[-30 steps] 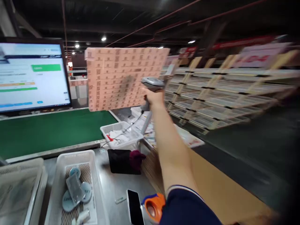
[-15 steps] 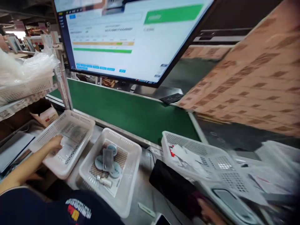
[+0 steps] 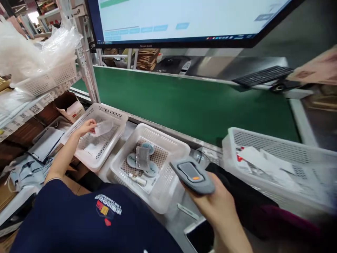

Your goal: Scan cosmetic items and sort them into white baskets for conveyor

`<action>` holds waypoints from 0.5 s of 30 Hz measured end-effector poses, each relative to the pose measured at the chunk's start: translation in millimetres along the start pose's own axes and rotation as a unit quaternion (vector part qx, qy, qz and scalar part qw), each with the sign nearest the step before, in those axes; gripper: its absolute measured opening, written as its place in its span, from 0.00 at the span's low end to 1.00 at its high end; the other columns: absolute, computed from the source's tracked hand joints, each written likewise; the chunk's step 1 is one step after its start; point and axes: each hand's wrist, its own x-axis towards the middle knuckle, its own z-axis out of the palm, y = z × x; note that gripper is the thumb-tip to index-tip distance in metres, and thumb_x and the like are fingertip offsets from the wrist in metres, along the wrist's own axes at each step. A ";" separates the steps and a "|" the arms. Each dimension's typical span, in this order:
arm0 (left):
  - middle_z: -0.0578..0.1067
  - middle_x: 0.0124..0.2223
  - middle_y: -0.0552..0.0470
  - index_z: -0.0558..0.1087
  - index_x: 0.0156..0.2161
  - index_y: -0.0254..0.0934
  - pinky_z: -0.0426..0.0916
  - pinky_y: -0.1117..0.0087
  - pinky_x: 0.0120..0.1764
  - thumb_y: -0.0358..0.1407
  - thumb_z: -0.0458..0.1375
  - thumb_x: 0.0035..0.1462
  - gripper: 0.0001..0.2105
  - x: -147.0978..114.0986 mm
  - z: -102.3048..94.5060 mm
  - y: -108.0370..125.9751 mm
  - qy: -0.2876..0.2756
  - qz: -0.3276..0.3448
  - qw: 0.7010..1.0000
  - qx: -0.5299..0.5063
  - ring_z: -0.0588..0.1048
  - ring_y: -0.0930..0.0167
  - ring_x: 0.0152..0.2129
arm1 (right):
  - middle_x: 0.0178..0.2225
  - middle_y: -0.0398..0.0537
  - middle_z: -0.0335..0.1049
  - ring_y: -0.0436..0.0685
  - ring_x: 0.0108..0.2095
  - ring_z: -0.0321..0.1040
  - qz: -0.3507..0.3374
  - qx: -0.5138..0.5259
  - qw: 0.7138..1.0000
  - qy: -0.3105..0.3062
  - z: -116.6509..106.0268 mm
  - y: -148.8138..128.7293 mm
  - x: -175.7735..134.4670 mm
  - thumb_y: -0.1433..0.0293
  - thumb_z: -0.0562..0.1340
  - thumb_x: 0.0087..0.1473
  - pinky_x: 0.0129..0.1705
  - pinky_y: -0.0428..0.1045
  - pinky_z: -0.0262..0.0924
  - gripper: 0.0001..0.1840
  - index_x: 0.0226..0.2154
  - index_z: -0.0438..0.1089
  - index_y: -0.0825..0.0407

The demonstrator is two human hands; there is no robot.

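Observation:
My left hand point(image 3: 88, 127) pinches a clear plastic packet point(image 3: 104, 128) above the left white basket point(image 3: 95, 164), where more clear packets lie. In my right hand point(image 3: 219, 196) is a grey barcode scanner point(image 3: 195, 175) with an orange button, held over the right edge of the middle white basket point(image 3: 175, 144). That basket holds several round light-blue pieces point(image 3: 151, 169) with lettering, a clear packet point(image 3: 142, 158) on top of them, and a small whitish cylinder point(image 3: 138, 180). The right hand's fingers are partly hidden beneath the scanner.
A green conveyor belt point(image 3: 168, 102) runs behind the baskets, below a large monitor point(image 3: 184, 24). A keyboard point(image 3: 263, 76) sits at its far side. The right basket point(image 3: 263, 140) contains papers; a black cloth-like thing point(image 3: 237, 186) lies before it. Plastic bags point(image 3: 39, 52) fill the left shelf.
My left hand has raised a clear packet from the left basket. My right hand has come from the lower right towards the middle basket, now holding the scanner. The camera view has shifted.

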 end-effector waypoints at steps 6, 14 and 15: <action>0.77 0.34 0.57 0.62 0.40 0.41 0.80 0.66 0.37 0.56 0.77 0.48 0.32 7.5 66.0 61.3 -0.059 0.112 0.974 -0.185 0.82 0.68 0.30 | 0.59 0.60 0.76 0.72 0.53 0.79 -0.087 -0.117 0.982 -0.123 8.2 -75.7 31.3 0.69 0.63 0.54 0.47 0.59 0.75 0.33 0.63 0.74 0.49; 0.76 0.33 0.58 0.64 0.39 0.41 0.81 0.65 0.35 0.59 0.77 0.47 0.32 0.9 144.3 81.3 -0.213 0.128 0.948 -0.198 0.79 0.70 0.28 | 0.56 0.58 0.75 0.69 0.53 0.77 -0.075 -0.121 0.979 -0.148 8.6 -104.0 46.3 0.72 0.65 0.56 0.50 0.57 0.72 0.36 0.67 0.71 0.51; 0.75 0.33 0.58 0.65 0.39 0.41 0.82 0.65 0.36 0.58 0.77 0.48 0.31 0.9 149.7 80.7 -0.227 0.131 0.946 -0.190 0.78 0.71 0.28 | 0.56 0.58 0.75 0.69 0.53 0.77 -0.076 -0.123 0.977 -0.157 9.1 -105.6 46.1 0.73 0.65 0.56 0.49 0.57 0.72 0.37 0.68 0.70 0.50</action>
